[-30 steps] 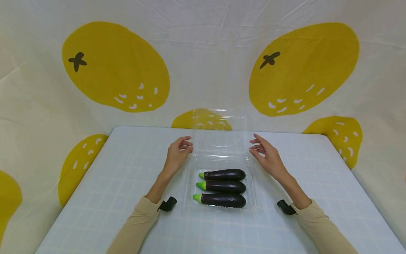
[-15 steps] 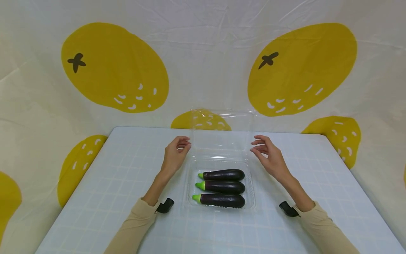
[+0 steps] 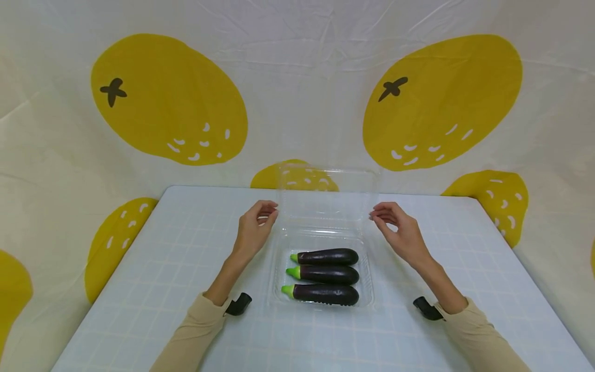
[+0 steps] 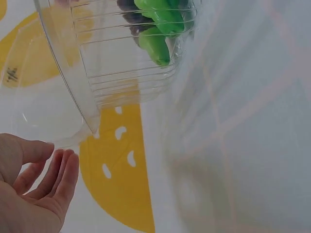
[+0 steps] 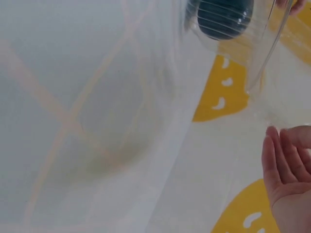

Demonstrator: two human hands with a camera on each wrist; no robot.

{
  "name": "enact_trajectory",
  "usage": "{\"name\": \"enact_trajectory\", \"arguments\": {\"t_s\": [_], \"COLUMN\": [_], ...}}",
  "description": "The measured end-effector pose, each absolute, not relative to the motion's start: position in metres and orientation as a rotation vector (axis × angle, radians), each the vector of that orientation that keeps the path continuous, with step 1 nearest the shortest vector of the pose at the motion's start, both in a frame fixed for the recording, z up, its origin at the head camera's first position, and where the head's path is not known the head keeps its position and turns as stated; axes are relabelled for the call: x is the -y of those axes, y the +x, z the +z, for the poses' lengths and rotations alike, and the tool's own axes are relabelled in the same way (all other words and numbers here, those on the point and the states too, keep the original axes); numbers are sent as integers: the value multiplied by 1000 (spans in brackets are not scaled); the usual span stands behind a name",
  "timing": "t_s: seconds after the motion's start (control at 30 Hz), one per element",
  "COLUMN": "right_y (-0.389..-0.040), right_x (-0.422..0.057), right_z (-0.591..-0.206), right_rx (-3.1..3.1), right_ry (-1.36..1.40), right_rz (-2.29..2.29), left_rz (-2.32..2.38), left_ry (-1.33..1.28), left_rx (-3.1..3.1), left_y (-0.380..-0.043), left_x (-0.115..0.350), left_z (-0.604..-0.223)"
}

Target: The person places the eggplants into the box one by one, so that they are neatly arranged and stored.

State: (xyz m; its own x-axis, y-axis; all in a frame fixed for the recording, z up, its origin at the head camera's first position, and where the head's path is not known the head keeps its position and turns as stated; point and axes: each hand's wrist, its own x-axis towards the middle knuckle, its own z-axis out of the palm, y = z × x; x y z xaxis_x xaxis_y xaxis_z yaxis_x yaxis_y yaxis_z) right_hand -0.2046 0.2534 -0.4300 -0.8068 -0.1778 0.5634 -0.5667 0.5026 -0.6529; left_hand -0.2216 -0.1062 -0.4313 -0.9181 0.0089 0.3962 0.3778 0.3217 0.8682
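Note:
Before me a clear plastic clamshell box (image 3: 369, 297) lies with its lid (image 3: 325, 206) raised at the back, hinged along the far side of the base. Three dark purple eggplants (image 3: 327, 274) with green stem ends lie side by side in the base. My left hand (image 3: 254, 227) pinches the lid's left side edge between thumb and fingers. On the opposite edge, my right hand (image 3: 400, 230) does the same with its fingertips. In the left wrist view the green stem ends (image 4: 158, 43) show through the ribbed wall; the right wrist view shows a rounded eggplant end (image 5: 225, 17).
A pale blue checked cloth covers the table (image 3: 139, 289). Right behind its far edge hangs a white curtain (image 3: 302, 103) printed with large yellow fruits. Black wrist-worn devices sit at the left cuff (image 3: 239, 304) and the right cuff (image 3: 426, 308).
The lid has tilted a little toward me and its far edge looks wider and lower. Both hands have moved slightly apart with it. The base and the eggplants stay in place.

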Motion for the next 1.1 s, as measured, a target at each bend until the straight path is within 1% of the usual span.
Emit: {"name": "enact_trajectory", "arguments": {"t_s": [0.43,0.67,1.1], "right_y": [-192,-184,-166], "right_x": [-257,-261,-266], "right_z": [-425,-426,-430], "right_rx": [2342,2374,2411], "right_ry": [616,637,708], "right_rz": [1142,1078,1018], "left_rz": [-1611,-1597,-1644], "left_ry": [-414,-406,-531], "left_rx": [2250,2278,2288], "left_y": [-211,-201,-190], "left_x": [111,114,125], "left_z": [-432,-428,-436]}}
